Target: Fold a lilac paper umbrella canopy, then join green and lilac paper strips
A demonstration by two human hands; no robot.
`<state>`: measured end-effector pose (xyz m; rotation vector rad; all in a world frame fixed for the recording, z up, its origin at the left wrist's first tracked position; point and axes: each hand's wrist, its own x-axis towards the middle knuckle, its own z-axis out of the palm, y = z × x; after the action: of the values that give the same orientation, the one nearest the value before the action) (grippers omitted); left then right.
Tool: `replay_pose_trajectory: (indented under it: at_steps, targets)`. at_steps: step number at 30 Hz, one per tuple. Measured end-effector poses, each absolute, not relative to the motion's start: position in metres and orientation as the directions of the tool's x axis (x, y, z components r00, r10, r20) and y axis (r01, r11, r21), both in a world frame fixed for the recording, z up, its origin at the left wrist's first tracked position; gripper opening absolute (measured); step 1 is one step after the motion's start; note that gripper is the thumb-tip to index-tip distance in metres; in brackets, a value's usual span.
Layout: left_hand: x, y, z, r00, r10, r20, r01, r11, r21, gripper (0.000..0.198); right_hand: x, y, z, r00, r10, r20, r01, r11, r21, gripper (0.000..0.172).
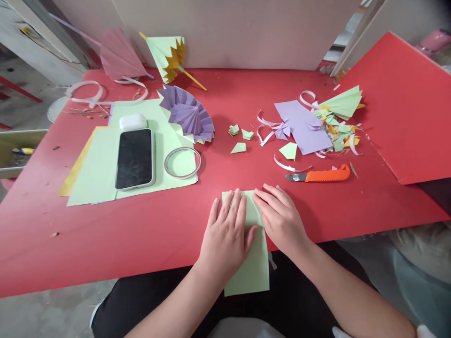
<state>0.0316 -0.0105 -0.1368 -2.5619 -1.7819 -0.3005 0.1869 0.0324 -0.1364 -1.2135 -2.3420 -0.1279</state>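
1. Left hand (227,234): laid flat, fingers extended and thumb spread, palm down on a light green paper strip (248,277). It is clasped around nothing.
2. Right hand (283,219): fingers stretched out, fingertips at the strip's upper right edge; not clenched.
3. Paper strip: located directly in front of the person, its upper part on the red table (141,234), its lower end extending past the near edge above the lap. Whether it is one layer or folded cannot be determined from this angle.
4. Beyond the hands: three small green paper pieces (238,148) lie loose, near one another.
5. Ahead and to the right: an orange cutter (327,174) lies with its blade showing and pointing left. Behind it are a purple sheet (303,126), a heap of paper scraps (340,134) and a green pleated piece (343,104).
6. Left: green sheets (95,171) overlap a yellow sheet (78,166). On them rest a dark-screened phone (135,158), a white case (133,122) and a tape ring (182,177). A purple pleated fan (188,115) overlaps their far corner.
7. Far left: a green-and-yellow paper umbrella (175,58), a pink pleated piece (121,56) and white ribbon loops (84,102).
8. Far right: a red panel (405,108) stands tilted.
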Motion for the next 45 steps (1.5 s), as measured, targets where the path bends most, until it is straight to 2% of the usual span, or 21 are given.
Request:
replay_pose_trajectory:
  at_steps: [18,26,33,36,40,42,45]
  targets:
    - [0.031,-0.010,-0.137,0.324,0.935,0.146,0.934,-0.340,0.107,0.057,0.188,0.031,-0.140,-0.478,0.754,0.450,0.798,0.587,-0.137,0.030]
    - [0.031,-0.010,-0.137,0.318,0.938,0.138,0.935,-0.335,0.119,0.058,0.177,0.035,-0.138,-0.509,0.801,0.317,0.829,0.555,-0.072,0.039]
    - [0.030,-0.009,-0.137,0.326,0.933,0.155,0.932,-0.344,0.111,0.057,0.198,0.040,-0.128,-0.426,0.858,0.287,0.873,0.473,-0.116,0.035]
    - [0.030,-0.009,-0.137,0.334,0.930,0.151,0.932,-0.350,0.096,0.056,0.209,0.043,-0.125,-0.367,0.869,0.331,0.886,0.435,-0.159,0.030]
    - [0.032,-0.008,-0.138,0.326,0.931,0.167,0.936,-0.343,0.085,0.056,0.195,0.045,-0.126,-0.450,0.783,0.430,0.804,0.564,-0.187,0.033]
    - [0.032,-0.007,-0.137,0.320,0.931,0.176,0.937,-0.339,0.090,0.056,0.183,0.044,-0.129,-0.511,0.754,0.414,0.780,0.609,-0.145,0.032]
    - [0.033,-0.004,-0.133,0.316,0.931,0.182,0.934,-0.338,0.111,0.054,0.174,0.041,-0.133,-0.521,0.770,0.368,0.805,0.587,-0.089,0.030]
